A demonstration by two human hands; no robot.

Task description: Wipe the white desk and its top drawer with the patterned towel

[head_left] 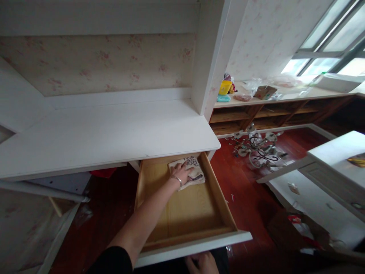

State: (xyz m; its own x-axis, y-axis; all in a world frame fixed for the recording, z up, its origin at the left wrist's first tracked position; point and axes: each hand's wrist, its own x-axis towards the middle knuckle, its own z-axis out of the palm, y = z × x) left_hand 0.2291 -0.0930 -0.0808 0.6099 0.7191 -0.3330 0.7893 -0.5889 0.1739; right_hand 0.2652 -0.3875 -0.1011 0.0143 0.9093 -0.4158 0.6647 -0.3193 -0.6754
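Note:
My left hand (183,174), with a silver bangle on the wrist, reaches into a pulled-out wooden drawer (188,213). Its fingers press on a folded beige cloth (196,178) with a dark pattern, gripping it against the drawer bottom near the back right corner. Below the white drawer front (196,246), at the bottom edge of the view, is my right hand (203,262). Its fingers look curled, and they are partly hidden, so what they hold, if anything, does not show. A white desktop (114,129) overhangs the back of the drawer.
A white upright panel (212,57) rises from the desk's right end. On the red floor lies a chandelier (256,146). A white cabinet (336,171) stands at the right, near a cardboard box (288,232). A low shelf (256,110) under the window carries bags and a yellow container (225,87).

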